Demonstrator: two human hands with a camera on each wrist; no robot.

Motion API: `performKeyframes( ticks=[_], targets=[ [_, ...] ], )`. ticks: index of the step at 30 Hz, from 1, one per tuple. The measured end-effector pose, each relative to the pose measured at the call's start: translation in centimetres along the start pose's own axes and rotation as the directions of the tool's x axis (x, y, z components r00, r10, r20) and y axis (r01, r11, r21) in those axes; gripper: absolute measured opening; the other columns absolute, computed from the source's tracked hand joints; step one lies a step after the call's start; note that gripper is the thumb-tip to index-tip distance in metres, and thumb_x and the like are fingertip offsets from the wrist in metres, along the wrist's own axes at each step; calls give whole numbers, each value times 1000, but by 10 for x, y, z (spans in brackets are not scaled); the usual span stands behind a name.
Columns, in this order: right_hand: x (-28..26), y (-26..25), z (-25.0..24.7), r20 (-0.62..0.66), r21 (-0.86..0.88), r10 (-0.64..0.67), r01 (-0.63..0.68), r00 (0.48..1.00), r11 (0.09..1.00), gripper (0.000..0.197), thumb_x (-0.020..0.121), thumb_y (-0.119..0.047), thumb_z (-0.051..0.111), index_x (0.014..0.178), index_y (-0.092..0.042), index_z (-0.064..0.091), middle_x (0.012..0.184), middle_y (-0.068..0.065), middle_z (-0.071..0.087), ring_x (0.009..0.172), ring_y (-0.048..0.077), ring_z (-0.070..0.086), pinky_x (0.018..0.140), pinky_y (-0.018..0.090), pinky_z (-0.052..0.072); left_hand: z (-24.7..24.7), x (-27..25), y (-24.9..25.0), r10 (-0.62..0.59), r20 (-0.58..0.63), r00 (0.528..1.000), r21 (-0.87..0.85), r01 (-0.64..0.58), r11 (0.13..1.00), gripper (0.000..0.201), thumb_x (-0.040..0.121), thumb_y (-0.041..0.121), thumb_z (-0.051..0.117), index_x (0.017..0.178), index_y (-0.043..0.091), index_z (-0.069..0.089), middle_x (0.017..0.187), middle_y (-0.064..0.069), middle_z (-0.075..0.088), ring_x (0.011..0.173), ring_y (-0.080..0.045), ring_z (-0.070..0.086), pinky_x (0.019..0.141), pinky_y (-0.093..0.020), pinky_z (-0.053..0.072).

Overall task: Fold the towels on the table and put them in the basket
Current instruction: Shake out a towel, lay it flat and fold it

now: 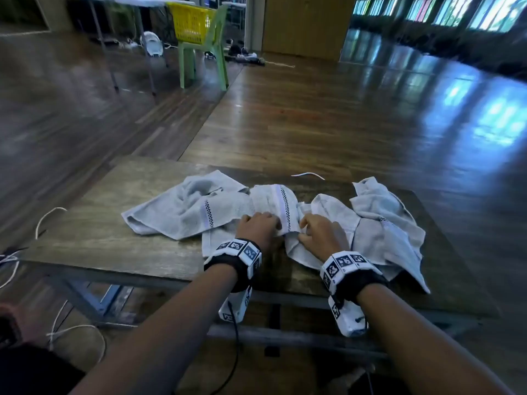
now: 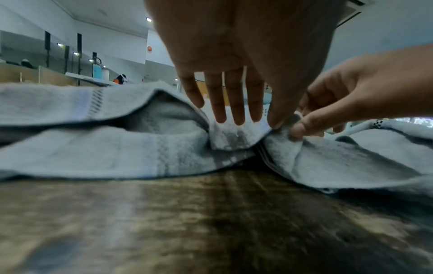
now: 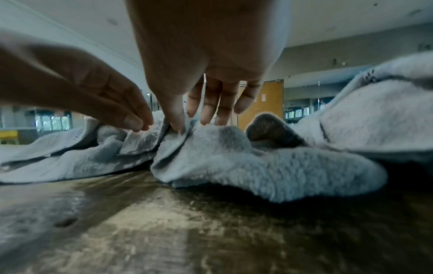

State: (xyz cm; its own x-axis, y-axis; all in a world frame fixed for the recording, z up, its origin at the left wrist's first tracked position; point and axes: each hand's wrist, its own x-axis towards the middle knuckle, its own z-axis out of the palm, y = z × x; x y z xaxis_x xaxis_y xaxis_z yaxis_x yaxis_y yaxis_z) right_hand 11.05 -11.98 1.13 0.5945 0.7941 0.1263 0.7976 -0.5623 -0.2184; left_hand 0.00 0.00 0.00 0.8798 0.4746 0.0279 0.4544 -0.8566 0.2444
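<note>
Several crumpled light grey towels lie on the dark wooden table [image 1: 94, 240]. One spreads to the left [image 1: 176, 209], one is heaped at the right [image 1: 385, 223]. Between them lies a towel with a checked stripe [image 1: 273, 206]. My left hand [image 1: 272, 223] pinches a corner of this middle towel [image 2: 234, 137], thumb against straight fingers [image 2: 235, 111]. My right hand [image 1: 305, 228] pinches the towel edge [image 3: 178, 140] right beside it, seen close in the right wrist view [image 3: 187, 120]. The two hands nearly touch. The yellow basket [image 1: 191, 21] stands far back on a green chair [image 1: 205, 61].
White cords trail over the table's left edge [image 1: 48, 220] and on the floor below. Another short cord [image 1: 308, 175] lies at the far table edge. A folding table [image 1: 128, 1] stands behind the chair. Polished wooden floor stretches between my table and the basket.
</note>
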Motion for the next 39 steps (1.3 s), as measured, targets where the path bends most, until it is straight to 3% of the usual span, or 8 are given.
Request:
performKeyframes(
  ticks=[10,19,23,28,32,36,37,39],
  targets=[
    [-6,6,-20,-123,210,-77,102,989,972,7,86,-26,58,83,-21,60,80,-4,66,80,20,61,83,40,44,-1,6,12,-38,-205,978,-86,21,996,10,85,34,51,90,28,57,99,5,65,101,-23,53,82,-36,31],
    [-20,-17,-118,-123,315,-104,138,987,939,12,79,-19,58,73,-25,50,67,-5,62,67,19,60,75,37,47,-106,-28,9,24,-298,954,3,-25,1000,12,84,26,51,96,27,54,105,7,64,106,-20,52,90,-34,27],
    [-28,-27,-168,-179,275,-123,170,976,946,14,79,-20,58,72,-25,48,65,-7,59,68,20,59,81,37,42,-152,-52,-6,23,-365,931,62,0,998,15,87,38,52,87,26,59,94,8,65,100,-19,54,90,-35,26],
    [-39,-33,-203,-133,131,-146,164,980,978,5,81,-31,58,84,-31,53,78,-13,60,82,8,57,95,36,36,-191,-78,-2,27,-466,885,-270,-171,948,34,68,71,44,60,38,49,68,19,59,76,-5,57,87,-39,41],
    [-49,-48,-189,-66,231,-280,287,958,930,35,62,-64,54,85,-38,57,80,-18,62,83,3,58,92,46,42,-213,-95,28,45,-452,891,-386,-241,891,25,77,57,60,75,32,63,80,12,68,79,-5,62,80,-30,47],
    [-58,-56,-181,-138,347,-298,328,944,879,18,73,-45,65,82,-29,64,74,-14,64,75,4,59,85,38,44,-217,-104,43,95,-455,886,-344,-273,898,11,85,44,61,81,33,63,80,15,64,73,4,55,69,-7,36],
    [-60,-57,-181,-137,377,-304,334,943,864,16,78,-37,68,83,-22,66,77,-10,65,75,9,61,81,36,46,-216,-105,44,100,-452,886,-344,-277,897,11,85,43,61,82,33,63,80,15,63,73,4,55,71,-7,36],
    [-63,-58,-181,-136,415,-318,345,938,842,13,82,-28,67,83,-15,66,79,-1,68,78,17,63,78,38,49,-208,-102,43,83,-446,891,-375,-271,887,18,82,48,62,80,30,63,79,13,65,77,-4,58,82,-22,42]
  ],
)
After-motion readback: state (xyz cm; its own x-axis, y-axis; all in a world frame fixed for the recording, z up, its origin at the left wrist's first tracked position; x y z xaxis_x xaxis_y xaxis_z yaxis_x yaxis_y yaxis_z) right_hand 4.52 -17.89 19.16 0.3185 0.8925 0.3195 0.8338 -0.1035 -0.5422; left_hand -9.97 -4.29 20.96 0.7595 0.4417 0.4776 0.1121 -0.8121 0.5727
